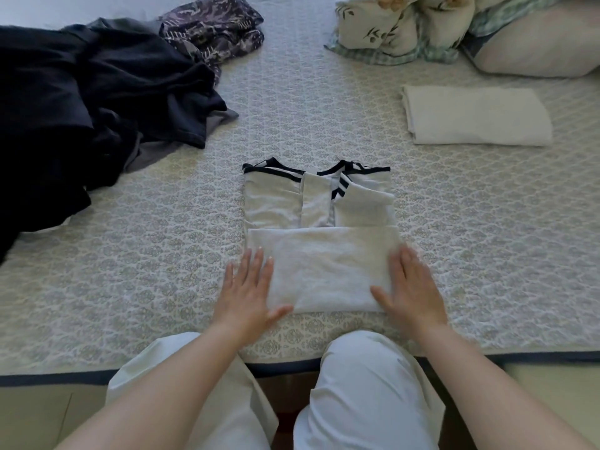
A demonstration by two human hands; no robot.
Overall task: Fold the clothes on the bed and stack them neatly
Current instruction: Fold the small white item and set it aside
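The dark clothes pile point(81, 102) is running off the left edge, the pillow point(535, 43) and rolled leaf-print bedding point(399, 24) are being cropped at the top, and the hands are covering the grey shirt's point(324, 264) lower corners.

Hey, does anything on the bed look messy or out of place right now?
Yes. A dark clothes heap lies crumpled at the far left, with a patterned garment bunched behind it. The grey top under both hands and the white folded piece look tidy.
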